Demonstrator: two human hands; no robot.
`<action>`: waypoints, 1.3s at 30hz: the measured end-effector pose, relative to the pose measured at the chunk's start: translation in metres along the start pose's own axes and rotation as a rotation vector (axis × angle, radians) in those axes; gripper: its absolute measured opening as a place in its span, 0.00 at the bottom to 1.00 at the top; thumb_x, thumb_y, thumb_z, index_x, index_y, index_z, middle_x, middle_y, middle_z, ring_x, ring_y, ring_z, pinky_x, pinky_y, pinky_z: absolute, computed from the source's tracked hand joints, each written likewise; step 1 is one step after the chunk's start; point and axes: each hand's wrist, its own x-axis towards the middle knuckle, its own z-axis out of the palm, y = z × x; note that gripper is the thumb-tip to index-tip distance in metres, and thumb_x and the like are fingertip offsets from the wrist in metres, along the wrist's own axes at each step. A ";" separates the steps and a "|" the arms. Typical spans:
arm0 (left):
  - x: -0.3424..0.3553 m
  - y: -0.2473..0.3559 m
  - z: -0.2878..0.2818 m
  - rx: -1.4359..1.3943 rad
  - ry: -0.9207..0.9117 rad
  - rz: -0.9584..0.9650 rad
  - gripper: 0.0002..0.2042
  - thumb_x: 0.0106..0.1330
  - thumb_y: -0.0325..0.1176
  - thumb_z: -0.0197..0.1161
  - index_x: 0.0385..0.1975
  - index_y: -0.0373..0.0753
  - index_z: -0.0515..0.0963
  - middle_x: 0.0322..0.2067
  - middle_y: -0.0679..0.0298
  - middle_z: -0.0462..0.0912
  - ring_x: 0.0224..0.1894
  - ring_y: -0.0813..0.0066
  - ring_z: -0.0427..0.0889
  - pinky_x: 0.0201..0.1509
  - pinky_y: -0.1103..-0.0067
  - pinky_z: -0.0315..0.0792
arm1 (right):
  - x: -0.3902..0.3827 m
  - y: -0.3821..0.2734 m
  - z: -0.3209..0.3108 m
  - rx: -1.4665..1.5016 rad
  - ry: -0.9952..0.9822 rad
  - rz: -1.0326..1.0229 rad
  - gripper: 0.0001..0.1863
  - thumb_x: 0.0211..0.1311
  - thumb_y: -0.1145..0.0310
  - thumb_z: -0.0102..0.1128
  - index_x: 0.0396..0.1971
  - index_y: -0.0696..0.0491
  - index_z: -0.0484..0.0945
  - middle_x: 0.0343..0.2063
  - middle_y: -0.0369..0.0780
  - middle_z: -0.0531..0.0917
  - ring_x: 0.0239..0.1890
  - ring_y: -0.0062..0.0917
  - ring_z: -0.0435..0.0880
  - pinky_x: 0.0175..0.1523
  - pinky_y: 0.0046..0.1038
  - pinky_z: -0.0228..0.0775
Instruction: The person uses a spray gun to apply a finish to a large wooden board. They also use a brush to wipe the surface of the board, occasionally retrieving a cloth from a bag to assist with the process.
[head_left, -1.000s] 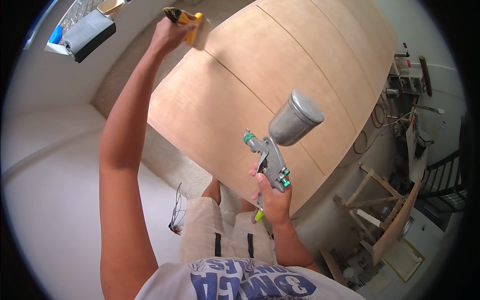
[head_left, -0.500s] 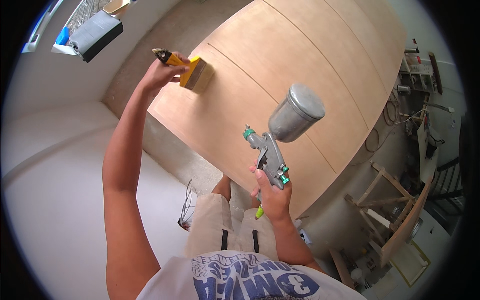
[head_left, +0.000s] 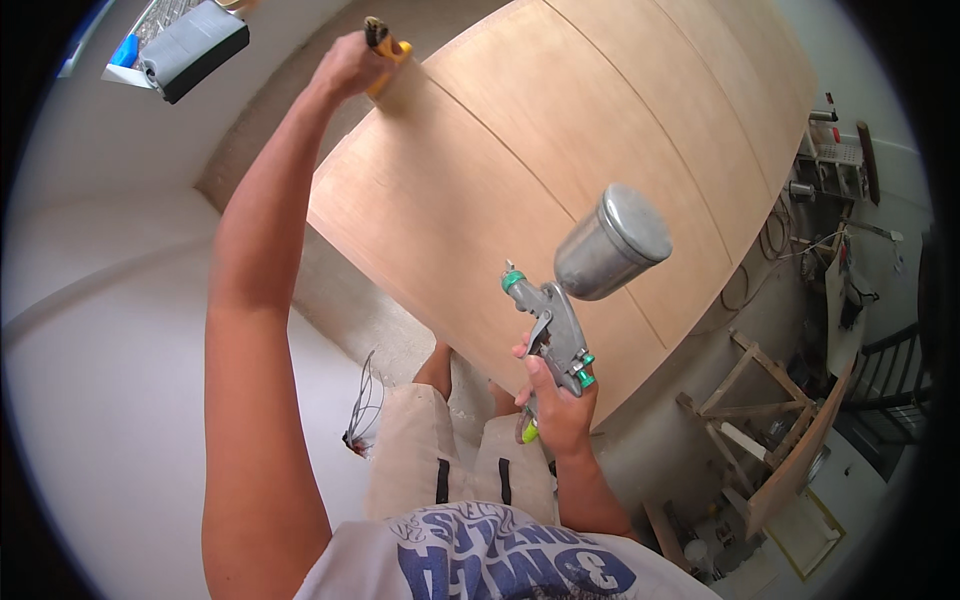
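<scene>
My left hand (head_left: pixel 350 66) is closed around a wide yellow paintbrush (head_left: pixel 402 50) at the far left edge of a pale wooden panel (head_left: pixel 470 260). The bristles are mostly hidden by my hand and the brush itself, so I cannot tell whether they touch the wood. Long grooves run across the panel. In my right hand (head_left: pixel 562 405) is a grey spray gun (head_left: pixel 560 320) with green fittings, my fingers wrapped round its handle. Its metal cup (head_left: pixel 610 245) tilts to the right above the panel, and the nozzle points up and left.
A white wall (head_left: pixel 110 400) rises on the left, with loose wires (head_left: pixel 362 410) near my legs. A grey and black case (head_left: pixel 195 50) sits on a ledge at upper left. Right of the panel stand a wooden frame (head_left: pixel 755 400), a coiled hose (head_left: pixel 740 285) and cluttered shelves (head_left: pixel 838 155).
My left hand has carried the brush away from me along the panel's left edge, turning it. The spray gun has shifted slightly right and down in view.
</scene>
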 end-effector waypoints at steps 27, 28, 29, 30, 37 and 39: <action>-0.048 0.009 0.021 -0.805 -0.193 -0.160 0.16 0.65 0.40 0.69 0.49 0.41 0.80 0.47 0.61 0.82 0.50 0.69 0.81 0.55 0.69 0.79 | -0.008 0.007 0.006 -0.009 0.103 -0.088 0.16 0.71 0.73 0.58 0.55 0.62 0.74 0.45 0.44 0.84 0.38 0.19 0.84 0.28 0.19 0.77; -0.038 0.006 0.024 -0.802 -0.248 -0.196 0.17 0.63 0.39 0.70 0.49 0.40 0.80 0.47 0.61 0.81 0.51 0.68 0.81 0.56 0.67 0.78 | -0.008 0.007 0.005 -0.017 0.099 -0.093 0.16 0.71 0.74 0.58 0.55 0.62 0.74 0.45 0.44 0.84 0.39 0.19 0.84 0.28 0.19 0.77; -0.026 -0.002 0.026 -0.618 -0.137 -0.170 0.16 0.64 0.39 0.70 0.49 0.41 0.81 0.47 0.61 0.82 0.49 0.68 0.82 0.55 0.69 0.79 | -0.007 0.007 0.001 -0.007 0.105 -0.100 0.16 0.71 0.74 0.58 0.55 0.62 0.74 0.46 0.44 0.84 0.40 0.20 0.84 0.28 0.19 0.77; -0.014 -0.016 0.024 -0.429 -0.033 -0.144 0.15 0.65 0.40 0.70 0.48 0.42 0.81 0.46 0.60 0.83 0.47 0.68 0.83 0.55 0.71 0.79 | -0.009 0.006 0.002 0.008 0.114 -0.103 0.16 0.71 0.74 0.58 0.55 0.62 0.73 0.46 0.44 0.84 0.41 0.20 0.84 0.28 0.19 0.78; -0.037 -0.027 -0.050 0.345 0.315 0.023 0.15 0.65 0.46 0.62 0.45 0.45 0.83 0.42 0.52 0.86 0.45 0.51 0.84 0.48 0.63 0.77 | -0.013 0.008 0.007 0.035 0.104 -0.061 0.16 0.71 0.75 0.58 0.55 0.61 0.73 0.47 0.43 0.83 0.42 0.19 0.83 0.28 0.18 0.77; -0.070 -0.018 -0.050 0.144 0.289 -0.071 0.15 0.65 0.44 0.64 0.45 0.44 0.83 0.40 0.53 0.86 0.43 0.56 0.86 0.49 0.67 0.77 | -0.011 0.010 0.013 0.056 0.084 -0.059 0.17 0.71 0.74 0.58 0.57 0.60 0.72 0.46 0.42 0.83 0.40 0.18 0.82 0.29 0.18 0.76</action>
